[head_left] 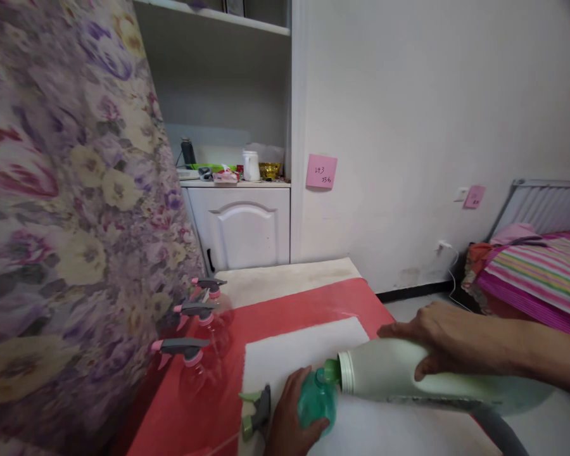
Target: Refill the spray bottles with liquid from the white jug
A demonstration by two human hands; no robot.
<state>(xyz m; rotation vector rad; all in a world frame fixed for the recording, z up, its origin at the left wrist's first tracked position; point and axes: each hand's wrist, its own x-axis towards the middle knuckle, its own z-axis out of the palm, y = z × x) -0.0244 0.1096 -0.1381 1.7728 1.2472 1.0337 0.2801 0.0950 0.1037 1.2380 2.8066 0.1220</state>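
Note:
My left hand [294, 418] is wrapped round a small green translucent bottle [317, 404] above the white sheet [308, 345]. My right hand [430, 339] grips a large pale green bottle [389, 367], tilted onto its side, its mouth against the small bottle's neck. A green piece [331, 370] shows between the two mouths. A grey and green spray head [257, 411] lies left of my left hand. Several clear spray bottles [199, 380] with pink and grey heads stand at the left on the red cover [266, 322].
A floral curtain [85, 190] hangs at the left. Behind the table stands a white cabinet [249, 228] with a white jug [251, 166] and small items on its shelf. A striped bed [546, 269] is at the right, beside the wall.

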